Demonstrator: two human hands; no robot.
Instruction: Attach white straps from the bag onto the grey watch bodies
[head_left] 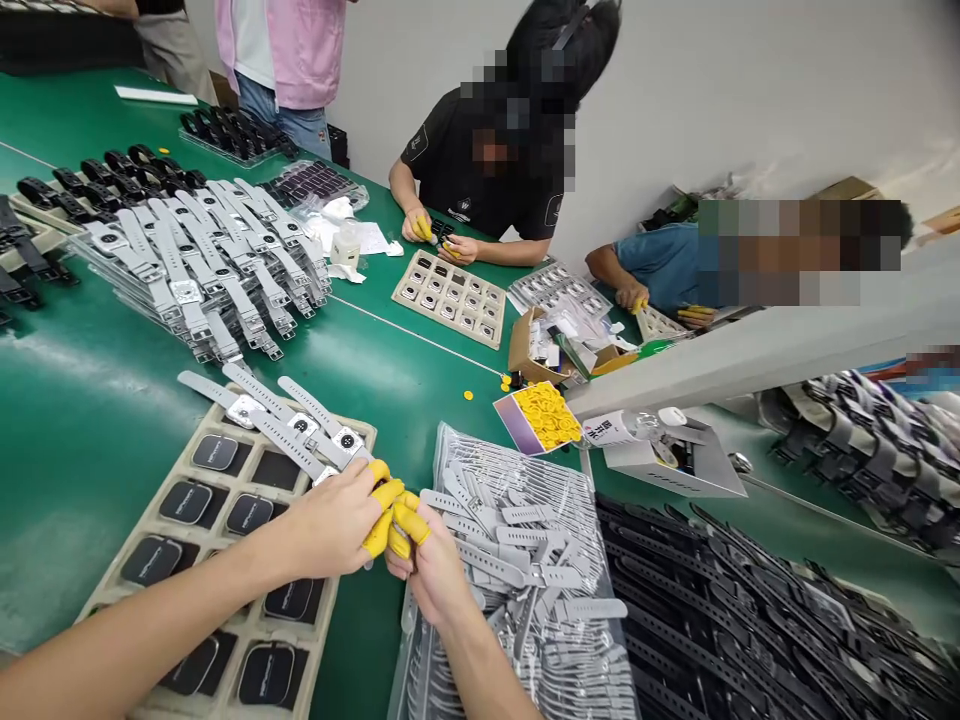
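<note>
Yellow finger cots cover fingertips on both hands, which meet in front of me above the gap between a tray and a bag. My left hand point(341, 520) is closed in a pinch, over the near-right part of the beige foam tray point(328, 610). Against it presses my right hand point(435, 565), also closed; what they grip is hidden by the fingers. Black square watch cases point(251, 515) sit in the tray's compartments. Several watches with grey straps point(300, 425) lie across its far end. Beside my right hand, loose grey watch straps point(517, 545) lie on a clear plastic bag point(585, 490) of straps.
Stacked grey-strap watches point(202, 255) stand at the back left. A box of yellow finger cots point(544, 415), a white box point(675, 460) and black straps point(720, 590) are to the right. Across the green table point(390, 370), two people work with their hands near trays of watch cases point(450, 295).
</note>
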